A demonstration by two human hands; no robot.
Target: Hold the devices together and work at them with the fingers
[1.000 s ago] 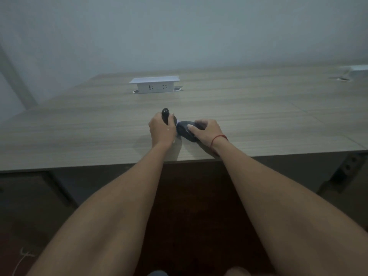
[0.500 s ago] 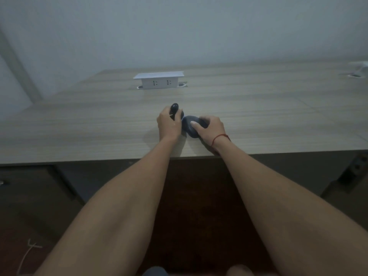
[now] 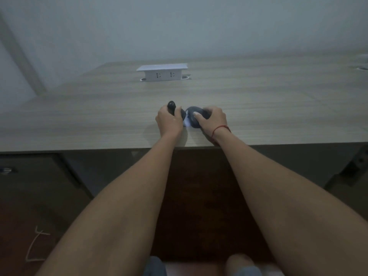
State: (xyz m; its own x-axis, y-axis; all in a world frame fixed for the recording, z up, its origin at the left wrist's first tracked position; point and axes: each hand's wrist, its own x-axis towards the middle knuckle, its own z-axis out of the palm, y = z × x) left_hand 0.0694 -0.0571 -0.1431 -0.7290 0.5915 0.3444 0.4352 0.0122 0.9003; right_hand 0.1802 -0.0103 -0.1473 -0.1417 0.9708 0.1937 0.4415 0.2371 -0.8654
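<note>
Head view, centre of frame, left hand (image 3: 169, 121) curled round a black rounded object (image 3: 172, 107), right hand (image 3: 212, 119) gripping a dark grey oval object (image 3: 194, 119) just beside it, on wooden table (image 3: 278, 108), white socket box (image 3: 162, 72) above centre, red string (image 3: 220, 129) on right wrist.

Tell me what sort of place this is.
Probably an office or meeting room. A long wood-grain table carries a white pop-up socket box set into its top, with a plain pale wall behind. The hands hold small dark objects near the table's front edge.
</note>
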